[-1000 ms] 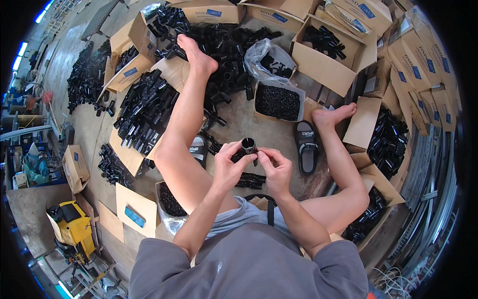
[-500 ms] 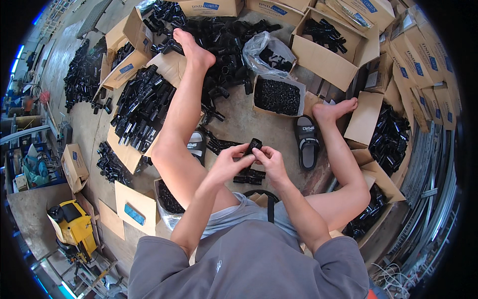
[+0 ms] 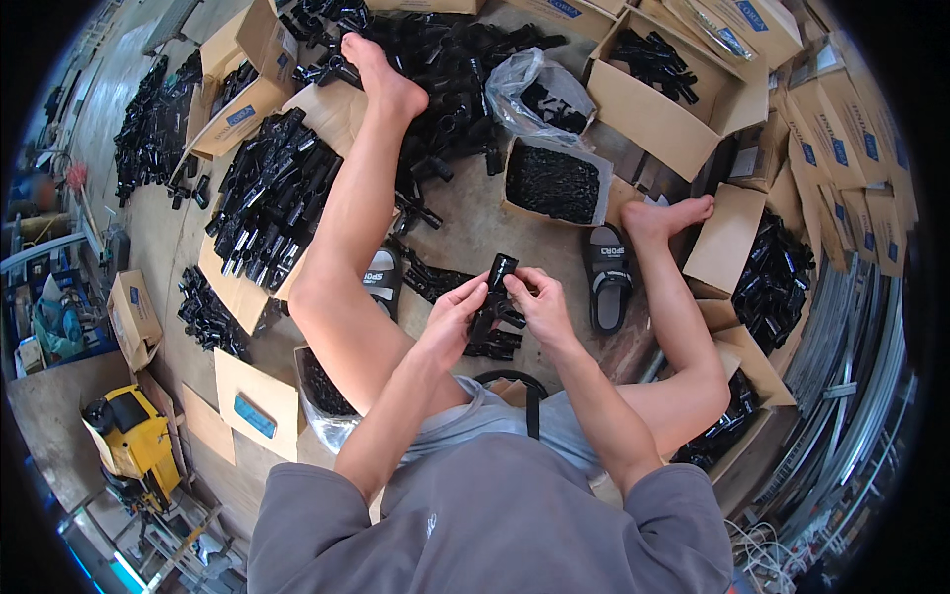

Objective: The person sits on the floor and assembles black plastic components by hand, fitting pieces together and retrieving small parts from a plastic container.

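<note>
Between my legs, a black tubular fitting (image 3: 502, 267) stands upright, its open end up. My left hand (image 3: 450, 319) is closed around its left side. My right hand (image 3: 539, 309) pinches it from the right with thumb and fingertips; any small part in that pinch is hidden. Below my hands, several more black fittings (image 3: 495, 345) lie on the floor, and a further row (image 3: 435, 282) lies beyond my left hand. A box of small black pieces (image 3: 602, 203) stands farther ahead, beside a clear plastic bag (image 3: 510, 84) with black parts inside.
Large piles of black fittings (image 3: 277, 198) lie left and ahead. Open cartons (image 3: 653, 119) stand at the back and right. Black slides (image 3: 609, 279) lie by my feet. A phone (image 3: 255, 416) rests on cardboard at left, near a yellow machine (image 3: 139, 431). Metal bars (image 3: 841, 396) line the right.
The fitting has turned from a tilted, partly covered position to upright, showing more of its length. My left hand has shifted slightly left and my right hand slightly up, both still on it.
</note>
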Motion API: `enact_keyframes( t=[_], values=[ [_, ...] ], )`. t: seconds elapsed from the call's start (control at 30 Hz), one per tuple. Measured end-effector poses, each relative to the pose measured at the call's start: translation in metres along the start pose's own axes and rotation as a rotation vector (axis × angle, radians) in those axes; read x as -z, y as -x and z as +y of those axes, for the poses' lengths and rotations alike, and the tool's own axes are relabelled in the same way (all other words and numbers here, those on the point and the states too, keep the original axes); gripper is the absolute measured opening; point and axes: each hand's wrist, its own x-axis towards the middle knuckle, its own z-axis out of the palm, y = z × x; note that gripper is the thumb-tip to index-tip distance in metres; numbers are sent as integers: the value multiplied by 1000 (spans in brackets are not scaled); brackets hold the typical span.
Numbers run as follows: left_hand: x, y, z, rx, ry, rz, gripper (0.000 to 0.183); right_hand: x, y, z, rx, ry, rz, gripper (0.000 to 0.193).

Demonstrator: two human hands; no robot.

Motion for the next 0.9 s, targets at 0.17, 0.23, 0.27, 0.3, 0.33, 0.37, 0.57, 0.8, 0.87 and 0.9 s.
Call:
enact_keyframes(
  t=[0.17, 0.23, 0.27, 0.3, 0.33, 0.37, 0.57, 0.8, 0.87, 0.9],
  values=[
    [-2, -3, 4, 15, 55, -3, 43, -5, -7, -6, -47, -127, 57, 34],
    [-1, -7, 2, 27, 105, -17, 44, 2, -17, -6, -88, -95, 9, 34],
    [3, -9, 2, 43, 134, 3, 44, 7, -24, -7, -126, -70, -40, 35],
    [7, -11, 1, 58, 164, 24, 45, 16, -36, -10, -187, -56, -19, 30],
    [10, -12, 2, 49, 196, -34, 46, 24, -52, -11, -135, -36, 41, 29],
    [10, -14, 0, 56, 200, -39, 46, 36, -72, -7, 17, 42, 115, 27],
    [14, -21, -4, 36, 227, 26, 48, 87, -174, -5, 70, 925, 370, 19],
    [18, -19, -4, 23, 199, 36, 50, 77, -205, 9, 37, 1116, 381, 20],
    [20, -21, -4, 27, 186, 42, 50, 78, -209, 17, 142, 1166, 370, 17],
    [19, -20, -6, 30, 176, 47, 52, 81, -210, 20, 243, 1221, 363, 15]
  ],
)
